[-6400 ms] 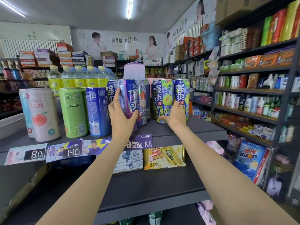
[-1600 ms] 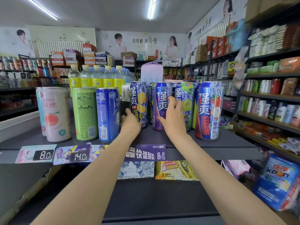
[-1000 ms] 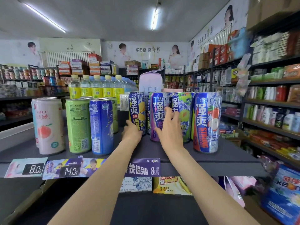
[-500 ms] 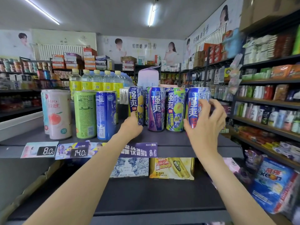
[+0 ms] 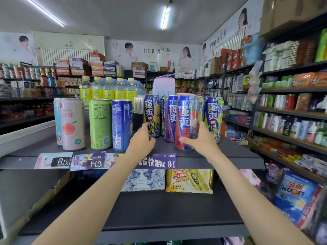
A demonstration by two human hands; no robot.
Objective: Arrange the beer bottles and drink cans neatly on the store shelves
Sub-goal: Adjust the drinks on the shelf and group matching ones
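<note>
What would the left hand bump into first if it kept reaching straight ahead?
Probably nothing new: the left hand already grips the blue-and-yellow lemon drink can. Pushed on, that can would likely meet the cans behind; depth unclear.

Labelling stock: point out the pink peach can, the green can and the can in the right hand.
Pink peach can (image 5: 71,124), head view, label middle.
Green can (image 5: 100,123), head view, body middle.
Blue-and-red can (image 5: 187,121), head view, upper label.

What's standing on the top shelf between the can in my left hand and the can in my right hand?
In the head view, a purple drink can stands between the yellow-lemon blue can and the red-bottomed blue can.
</note>
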